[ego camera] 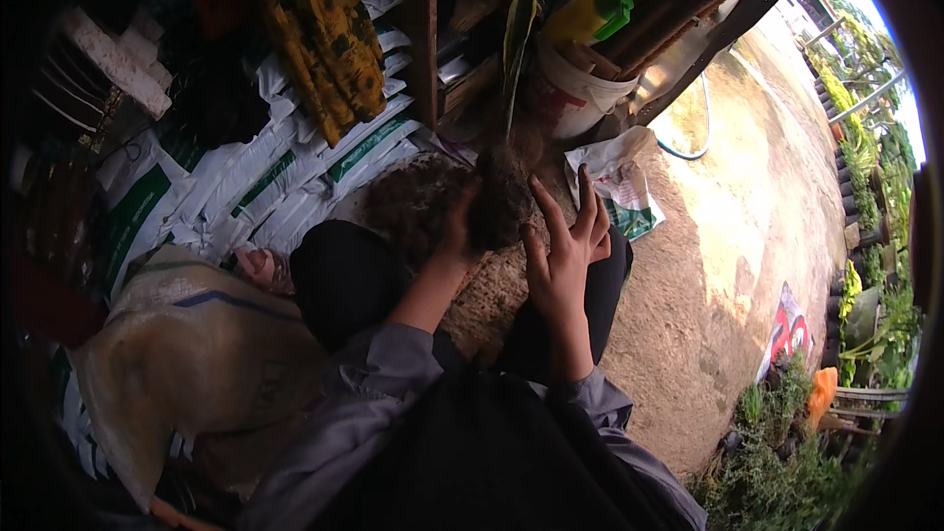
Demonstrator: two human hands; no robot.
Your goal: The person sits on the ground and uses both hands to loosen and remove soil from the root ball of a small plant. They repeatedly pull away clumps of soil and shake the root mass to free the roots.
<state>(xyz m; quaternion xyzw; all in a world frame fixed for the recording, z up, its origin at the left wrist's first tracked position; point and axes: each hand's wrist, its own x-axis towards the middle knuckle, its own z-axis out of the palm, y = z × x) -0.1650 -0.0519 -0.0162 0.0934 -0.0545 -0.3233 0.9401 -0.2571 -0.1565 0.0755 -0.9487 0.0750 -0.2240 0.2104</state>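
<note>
My left hand holds a dark root ball of soil from its left side. A long upright leaf with yellow edges, like a snake plant's, rises from this clump. My right hand is at the clump's right side with its fingers spread; whether the fingertips touch the soil cannot be told. Beyond my left hand lies a heap of dark loose soil on the ground, between my knees and the stacked bags. The fingers of my left hand are partly hidden by shadow and the clump.
White and green plastic bags are stacked at the left, behind a bulging woven sack. A white bucket holds a yellow and green spray bottle. A crumpled plastic bag lies beside it. Potted plants stand at the lower right.
</note>
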